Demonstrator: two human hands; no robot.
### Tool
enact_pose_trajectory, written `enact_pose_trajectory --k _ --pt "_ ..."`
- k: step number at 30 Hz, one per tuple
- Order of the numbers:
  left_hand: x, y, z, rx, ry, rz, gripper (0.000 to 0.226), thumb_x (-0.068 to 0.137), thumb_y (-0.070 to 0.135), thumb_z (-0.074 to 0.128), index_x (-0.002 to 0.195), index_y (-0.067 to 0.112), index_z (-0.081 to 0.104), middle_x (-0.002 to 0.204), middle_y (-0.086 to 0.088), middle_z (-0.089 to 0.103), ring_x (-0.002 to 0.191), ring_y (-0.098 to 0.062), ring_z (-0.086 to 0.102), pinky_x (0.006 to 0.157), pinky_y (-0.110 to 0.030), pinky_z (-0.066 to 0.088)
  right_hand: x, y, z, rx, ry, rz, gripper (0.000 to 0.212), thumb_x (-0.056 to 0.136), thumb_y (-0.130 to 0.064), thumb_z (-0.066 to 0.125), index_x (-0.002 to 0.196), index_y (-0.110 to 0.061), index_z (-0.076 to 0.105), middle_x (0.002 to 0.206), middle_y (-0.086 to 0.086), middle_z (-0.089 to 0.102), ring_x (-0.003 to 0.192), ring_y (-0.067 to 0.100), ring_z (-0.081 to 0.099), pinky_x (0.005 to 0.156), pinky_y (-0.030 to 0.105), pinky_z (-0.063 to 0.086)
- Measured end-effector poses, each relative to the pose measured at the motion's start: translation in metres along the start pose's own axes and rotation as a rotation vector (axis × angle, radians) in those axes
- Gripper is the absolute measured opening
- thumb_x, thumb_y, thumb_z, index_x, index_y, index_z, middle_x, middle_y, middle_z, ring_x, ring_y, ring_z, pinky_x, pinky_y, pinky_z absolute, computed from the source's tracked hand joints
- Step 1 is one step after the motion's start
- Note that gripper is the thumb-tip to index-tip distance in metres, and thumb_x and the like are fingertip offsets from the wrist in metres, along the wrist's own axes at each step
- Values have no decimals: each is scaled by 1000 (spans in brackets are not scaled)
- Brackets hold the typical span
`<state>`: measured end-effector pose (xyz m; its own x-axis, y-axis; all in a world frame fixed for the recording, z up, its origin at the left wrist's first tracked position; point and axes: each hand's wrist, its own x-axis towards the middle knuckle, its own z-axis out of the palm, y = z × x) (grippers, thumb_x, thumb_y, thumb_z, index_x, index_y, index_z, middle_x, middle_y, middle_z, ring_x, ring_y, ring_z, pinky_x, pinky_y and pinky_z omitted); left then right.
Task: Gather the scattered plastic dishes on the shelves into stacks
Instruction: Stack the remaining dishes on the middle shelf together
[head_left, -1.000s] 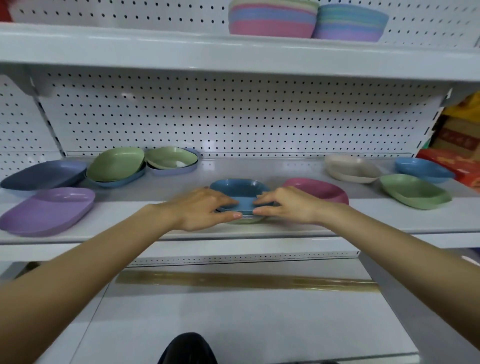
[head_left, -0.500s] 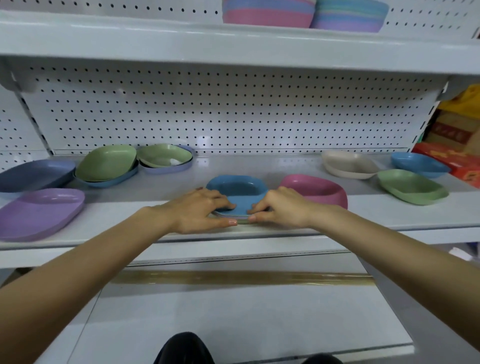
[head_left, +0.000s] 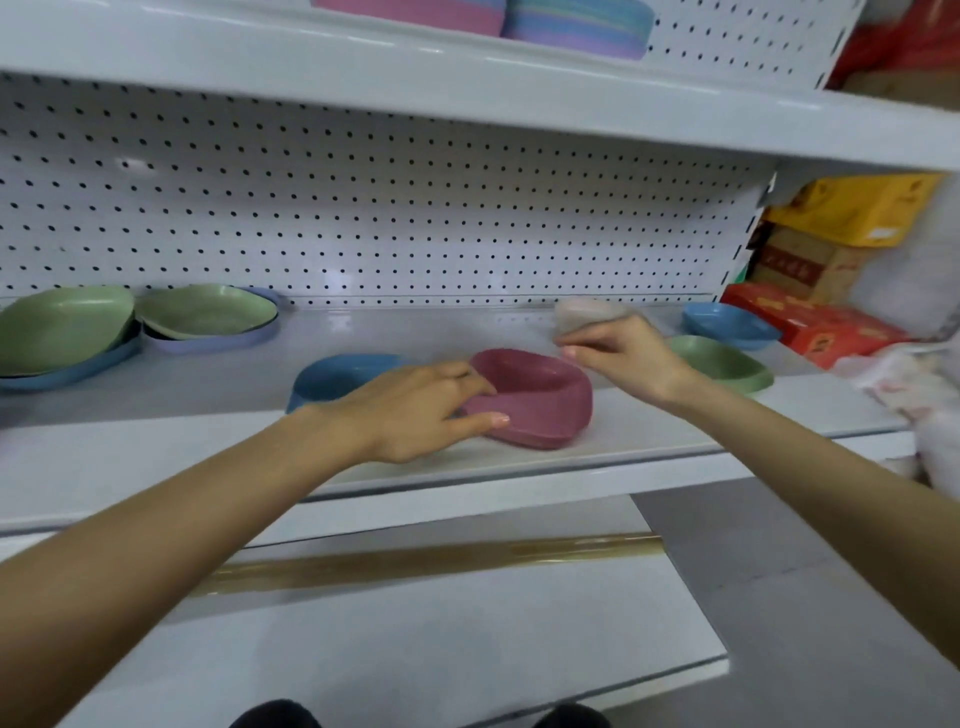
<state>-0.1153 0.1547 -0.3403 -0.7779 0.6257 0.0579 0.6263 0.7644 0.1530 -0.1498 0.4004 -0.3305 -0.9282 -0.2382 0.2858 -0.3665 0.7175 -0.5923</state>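
Observation:
A pink dish sits near the front of the middle shelf. My left hand grips its left rim, thumb along the front edge and fingers over the top. Just left of it, partly hidden by that hand, is a blue dish. My right hand hovers further back and to the right with loosely curled fingers that hold nothing, close in front of a blurred beige dish. A green dish and a small blue dish lie to its right.
At the left, a green dish rests on a blue one and another green dish on a lilac one. Stacked bowls stand on the top shelf. Cardboard boxes, a red box and a plastic bag crowd the right end.
Both hands have let go of the blue dish. My left hand moved right onto the pink dish, my right hand moved right and back towards the beige dish. The view turned right.

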Motion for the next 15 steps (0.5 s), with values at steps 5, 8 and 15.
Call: enact_pose_trajectory --k 5,8,15 --pt "35 9 17 -3 -191 75 64 81 73 24 123 34 53 122 4 54 114 -18 52 99 -38 42 -3 46 -31 -70 89 134 22 86 -14 64 106 -6 70 96 -5 65 84 5 57 68 4 38" --pt "47 6 19 -4 -250 64 56 88 66 28 121 30 55 123 4 56 117 -17 50 100 -38 40 7 69 -34 -96 97 210 23 85 -19 66 106 -9 70 94 -4 63 87 8 55 68 3 38" --pt "70 -4 12 126 -340 6 48 93 60 26 132 38 45 132 4 48 123 -20 45 100 -39 39 55 104 -30 -230 -16 304 33 87 -34 61 118 -21 64 129 0 60 118 19 53 88 16 33"
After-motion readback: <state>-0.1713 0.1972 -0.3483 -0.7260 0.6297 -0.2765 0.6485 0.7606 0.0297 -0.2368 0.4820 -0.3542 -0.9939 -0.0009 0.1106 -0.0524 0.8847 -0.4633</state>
